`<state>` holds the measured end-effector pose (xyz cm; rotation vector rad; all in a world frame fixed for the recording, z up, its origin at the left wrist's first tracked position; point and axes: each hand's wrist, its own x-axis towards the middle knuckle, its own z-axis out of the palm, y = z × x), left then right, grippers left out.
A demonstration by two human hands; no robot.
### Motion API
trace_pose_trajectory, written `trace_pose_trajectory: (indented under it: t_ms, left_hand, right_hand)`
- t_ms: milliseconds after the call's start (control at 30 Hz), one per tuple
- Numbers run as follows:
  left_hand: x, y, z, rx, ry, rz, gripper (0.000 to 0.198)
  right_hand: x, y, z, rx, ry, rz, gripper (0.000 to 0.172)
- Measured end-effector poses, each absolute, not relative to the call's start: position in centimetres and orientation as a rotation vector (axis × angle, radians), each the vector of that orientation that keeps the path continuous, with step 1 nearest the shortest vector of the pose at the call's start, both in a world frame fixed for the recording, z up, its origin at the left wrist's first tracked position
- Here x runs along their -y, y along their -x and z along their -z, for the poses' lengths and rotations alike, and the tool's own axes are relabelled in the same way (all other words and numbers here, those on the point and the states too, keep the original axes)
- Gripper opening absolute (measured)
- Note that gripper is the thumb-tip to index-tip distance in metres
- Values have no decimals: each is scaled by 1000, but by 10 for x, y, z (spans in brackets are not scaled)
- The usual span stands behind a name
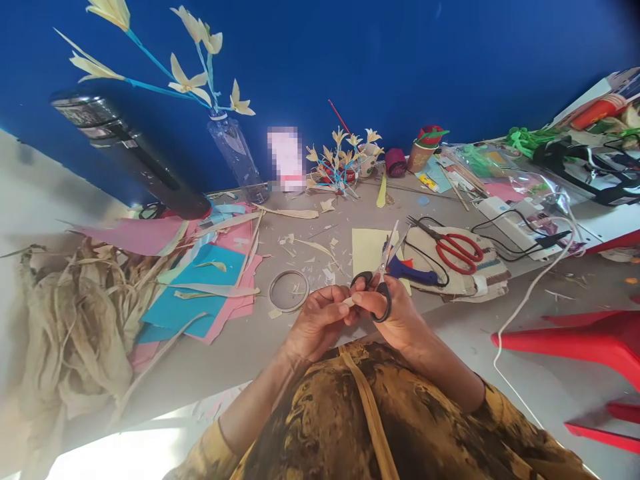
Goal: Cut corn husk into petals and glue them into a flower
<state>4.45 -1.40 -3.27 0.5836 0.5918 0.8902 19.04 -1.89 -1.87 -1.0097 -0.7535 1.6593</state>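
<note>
Close to my body at the table's front edge, both hands meet. My left hand (320,319) is closed, pinching a small pale husk-like piece (349,302) between thumb and fingers. Scissors with black handles (384,301) hang on my right hand (397,313), their slightly parted blades pointing away from me. The thumb and fingertips of my right hand also touch the pale piece. Just beyond lie a blue glue gun (415,272) and a pale yellow sheet (365,243). A tape roll (271,293) rests left of my hands.
Dried husks (75,327) and blue paper (195,293) spread at left. A thermos (145,167) and a plastic bottle (235,157) with husk flowers stand behind. Red-handled scissors (463,252), a power strip (515,223) and a white cable (525,287) lie right, near a red stool (575,337).
</note>
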Motion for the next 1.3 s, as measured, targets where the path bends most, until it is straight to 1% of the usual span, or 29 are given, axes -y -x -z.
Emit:
trace_pose_trajectory:
  t_ms: [100,200,300,400,567,667,833,1300]
  left_hand:
    - [15,-44,35,-487,-483,-863,37]
    - [17,-45,36,-518,-513,-875,45]
    - [17,-47,35,-611,-581,-892,31]
    - [16,-48,35,-562,-532,-897,26]
    - [16,-46,36,-402,-403,-911,24]
    - [17,-45,37,-461,-422,-945,31]
    - [19,-45,35,-517,-438,-992,17]
    - [22,-35,32,-535,-418,-947,16]
  right_hand:
    - [18,-193,19,711,993,-1710,26]
    - [18,-194,24,739,993,-1658,27]
    - [20,-192,27,781,1012,-1567,28]
    - [22,-189,26,762,1030,-1575,28]
    - [20,-185,21,642,1032,-1646,30]
    - [18,-181,23,626,996,-1617,28]
    - [17,-176,24,674,949,-1624,23]
    - [25,-179,25,800,927,-1659,26]
